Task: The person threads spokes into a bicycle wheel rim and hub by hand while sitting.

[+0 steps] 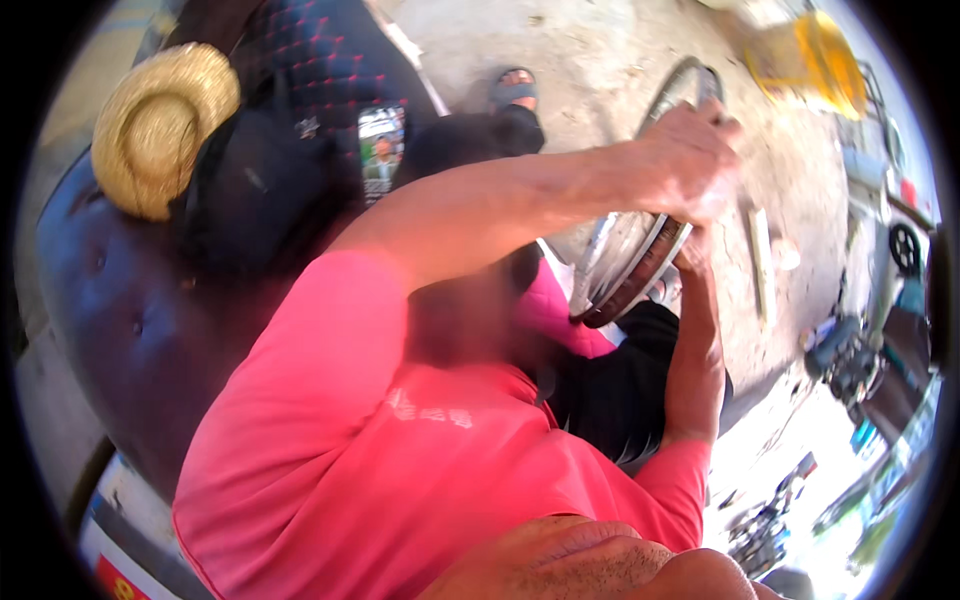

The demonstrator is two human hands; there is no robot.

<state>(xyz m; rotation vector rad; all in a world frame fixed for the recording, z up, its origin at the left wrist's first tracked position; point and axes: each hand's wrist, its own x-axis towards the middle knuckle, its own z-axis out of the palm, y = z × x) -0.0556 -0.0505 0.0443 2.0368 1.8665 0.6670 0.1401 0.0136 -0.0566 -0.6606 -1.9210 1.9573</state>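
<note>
My left hand (690, 160) reaches across my body, its fingers curled on the upper part of several stacked narrow hoops, like bicycle rims (619, 270), silver and brown, held on edge. Below it my right hand (692, 248) grips the hoops' side, partly hidden by the left. The lower part of the hoops is by a pink pad (550, 300) at my dark-trousered legs. A pale stick (760, 268) lies on the floor to the right.
On the left are a dark padded seat (100, 300), a straw hat (152, 130) and black cloth (240, 190). A yellow bucket (805, 65) stands at the upper right. Mechanical parts and wheeled items (850, 355) crowd the bright right edge of the concrete floor (590, 50).
</note>
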